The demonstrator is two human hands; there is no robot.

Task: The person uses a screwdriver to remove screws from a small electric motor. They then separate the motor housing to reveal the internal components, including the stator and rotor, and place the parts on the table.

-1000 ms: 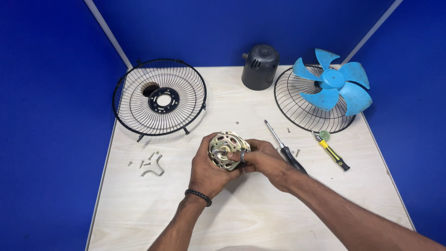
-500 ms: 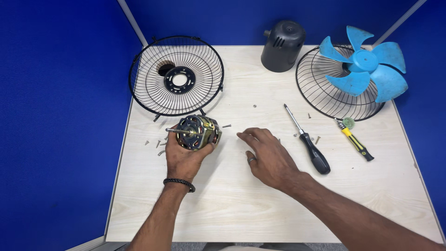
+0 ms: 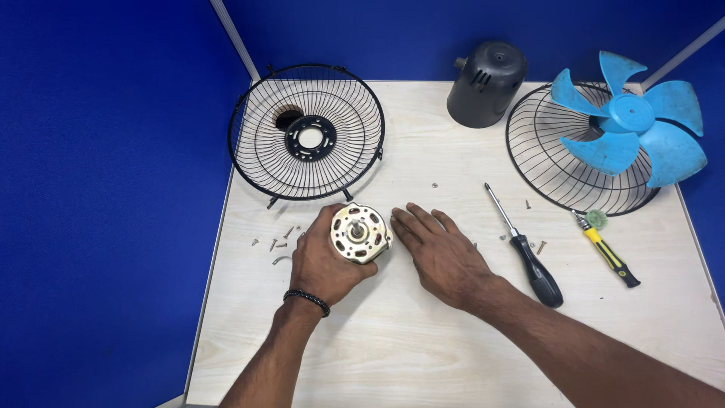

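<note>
My left hand point(image 3: 325, 261) grips a round metal fan motor point(image 3: 360, 233) and holds it just above the light wooden table point(image 3: 423, 347), its shaft end facing up at me. My right hand point(image 3: 444, 253) lies flat on the table just right of the motor, palm down, fingers spread and holding nothing. Its fingertips almost reach the motor. Several small screws point(image 3: 276, 245) lie on the table left of my left hand.
A black wire fan guard point(image 3: 307, 136) lies at the back left. A dark motor cover point(image 3: 487, 72) stands at the back. A second guard point(image 3: 559, 162) carries a blue fan blade point(image 3: 630, 125). A black-handled screwdriver point(image 3: 529, 253) and a yellow-handled one point(image 3: 612, 255) lie right.
My right hand let go of the motor and settled flat on the table. My left hand turned the motor so its shaft end faces up.
</note>
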